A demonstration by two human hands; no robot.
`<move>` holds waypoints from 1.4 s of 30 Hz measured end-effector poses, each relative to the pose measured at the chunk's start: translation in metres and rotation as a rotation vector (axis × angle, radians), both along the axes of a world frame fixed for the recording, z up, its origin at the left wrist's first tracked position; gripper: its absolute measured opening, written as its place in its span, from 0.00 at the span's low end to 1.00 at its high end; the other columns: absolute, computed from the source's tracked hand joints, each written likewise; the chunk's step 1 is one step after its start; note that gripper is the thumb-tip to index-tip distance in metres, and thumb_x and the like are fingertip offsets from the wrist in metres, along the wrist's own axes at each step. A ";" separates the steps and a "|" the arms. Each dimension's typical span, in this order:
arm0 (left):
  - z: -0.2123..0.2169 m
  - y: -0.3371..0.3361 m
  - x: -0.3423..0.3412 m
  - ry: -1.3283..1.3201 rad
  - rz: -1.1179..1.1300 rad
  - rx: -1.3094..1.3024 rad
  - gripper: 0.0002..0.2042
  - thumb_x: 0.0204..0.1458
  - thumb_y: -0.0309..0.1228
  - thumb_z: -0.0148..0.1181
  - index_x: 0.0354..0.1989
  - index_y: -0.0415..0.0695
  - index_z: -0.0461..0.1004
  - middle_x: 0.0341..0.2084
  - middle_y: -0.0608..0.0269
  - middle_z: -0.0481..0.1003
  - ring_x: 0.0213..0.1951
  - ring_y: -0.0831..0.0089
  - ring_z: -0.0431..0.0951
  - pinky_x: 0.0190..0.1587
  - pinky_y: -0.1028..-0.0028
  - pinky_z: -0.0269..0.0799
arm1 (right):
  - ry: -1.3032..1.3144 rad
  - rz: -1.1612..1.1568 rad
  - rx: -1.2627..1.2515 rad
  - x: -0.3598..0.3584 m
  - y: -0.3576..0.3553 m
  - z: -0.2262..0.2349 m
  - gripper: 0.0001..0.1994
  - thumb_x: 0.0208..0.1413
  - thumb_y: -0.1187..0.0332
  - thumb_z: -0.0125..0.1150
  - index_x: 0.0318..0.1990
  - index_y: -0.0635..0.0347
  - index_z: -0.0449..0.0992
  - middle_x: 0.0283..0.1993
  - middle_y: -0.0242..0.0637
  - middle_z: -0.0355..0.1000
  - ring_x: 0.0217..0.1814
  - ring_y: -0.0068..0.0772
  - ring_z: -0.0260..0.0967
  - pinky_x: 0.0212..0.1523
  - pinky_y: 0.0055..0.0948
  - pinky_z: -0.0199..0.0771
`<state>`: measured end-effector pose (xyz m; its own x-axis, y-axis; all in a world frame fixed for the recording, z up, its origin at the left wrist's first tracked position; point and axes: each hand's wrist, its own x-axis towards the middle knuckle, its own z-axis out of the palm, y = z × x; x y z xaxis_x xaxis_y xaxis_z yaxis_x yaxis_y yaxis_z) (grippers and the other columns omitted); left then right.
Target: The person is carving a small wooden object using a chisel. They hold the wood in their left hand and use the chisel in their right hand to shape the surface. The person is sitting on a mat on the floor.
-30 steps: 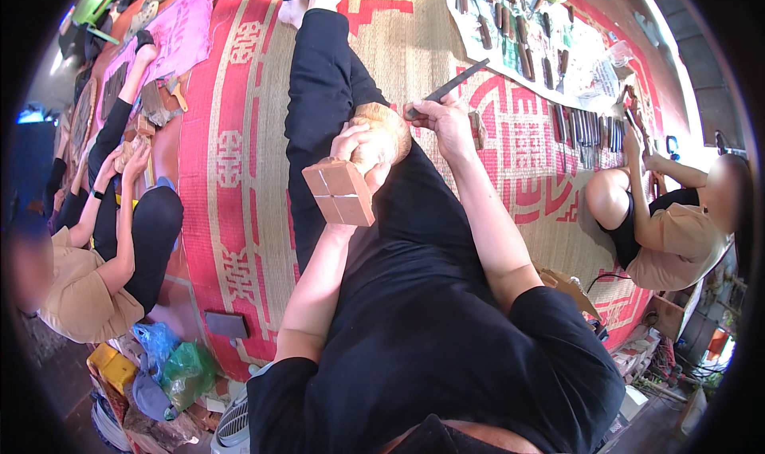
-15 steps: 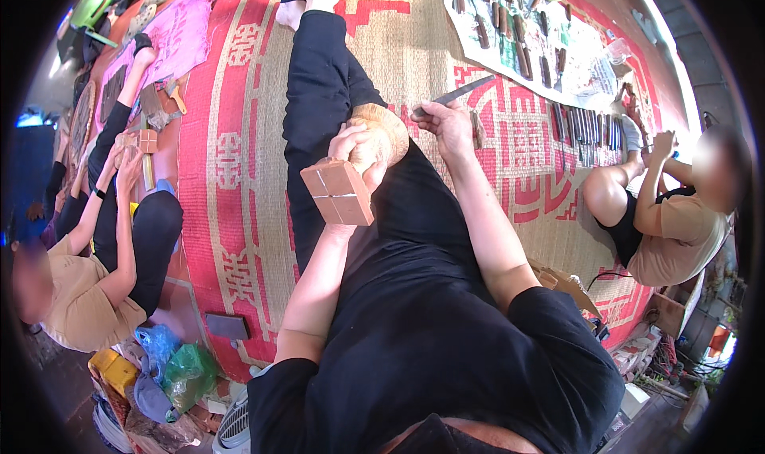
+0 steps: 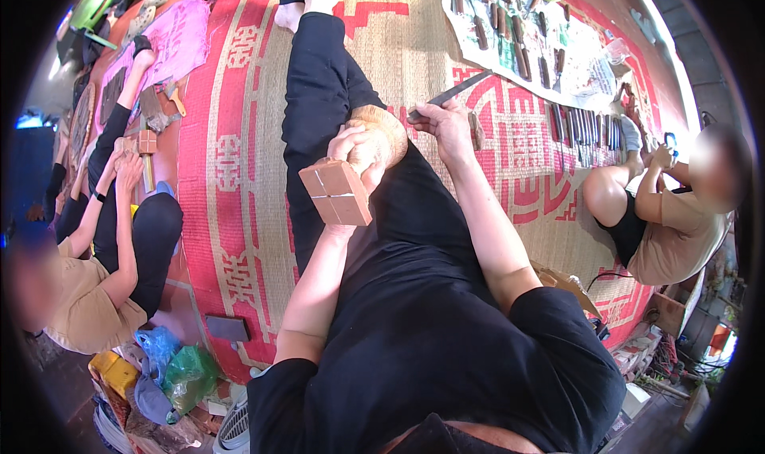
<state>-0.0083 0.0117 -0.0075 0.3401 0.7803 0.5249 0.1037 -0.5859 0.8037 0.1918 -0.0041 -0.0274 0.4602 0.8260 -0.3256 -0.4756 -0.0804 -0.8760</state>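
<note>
Mat [image 3: 390,55] beneath; carving [image 3: 335,195] held above the lap [image 3: 406,211].
Left hand [image 3: 348,145] wraps the carving's middle, square base toward the body; a loose grip could let it turn, sending the tool [image 3: 456,93] toward that hand. Right hand [image 3: 446,131] pinches the tool's near end, forearm reaching forward, tool angled away rightward.

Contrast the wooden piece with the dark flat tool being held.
The wooden piece is light brown and bulky; the flat tool is dark grey, long and thin. The left hand holds the wooden piece, the right hand the flat tool. Both are held in bare hands.
</note>
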 end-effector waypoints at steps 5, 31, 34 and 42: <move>0.008 -0.001 -0.004 0.047 -0.072 -0.062 0.19 0.52 0.31 0.60 0.51 0.38 0.68 0.51 0.55 0.69 0.56 0.61 0.69 0.59 0.62 0.64 | -0.046 0.047 0.010 -0.027 0.001 0.010 0.04 0.51 0.75 0.62 0.34 0.62 0.74 0.30 0.37 0.77 0.26 0.27 0.75 0.33 0.26 0.76; 0.022 0.001 0.001 -0.033 -0.117 -0.017 0.33 0.39 0.36 0.73 0.54 0.39 0.65 0.53 0.53 0.66 0.61 0.53 0.61 0.66 0.53 0.53 | 0.120 0.062 0.078 -0.014 0.011 0.032 0.03 0.55 0.73 0.60 0.36 0.60 0.75 0.34 0.38 0.78 0.32 0.25 0.74 0.37 0.24 0.74; 0.005 -0.005 0.001 -0.038 -0.073 -0.031 0.35 0.39 0.37 0.74 0.55 0.40 0.63 0.53 0.52 0.65 0.62 0.53 0.61 0.65 0.55 0.55 | 0.076 0.115 0.042 -0.011 0.014 0.022 0.05 0.52 0.73 0.62 0.36 0.61 0.75 0.34 0.39 0.78 0.33 0.27 0.76 0.39 0.27 0.75; 0.001 -0.002 0.000 -0.073 -0.041 -0.112 0.32 0.40 0.39 0.73 0.52 0.40 0.64 0.51 0.53 0.66 0.57 0.57 0.67 0.64 0.57 0.58 | -0.145 0.208 0.008 -0.013 0.009 0.035 0.07 0.48 0.72 0.66 0.34 0.63 0.78 0.29 0.34 0.76 0.29 0.24 0.73 0.36 0.25 0.72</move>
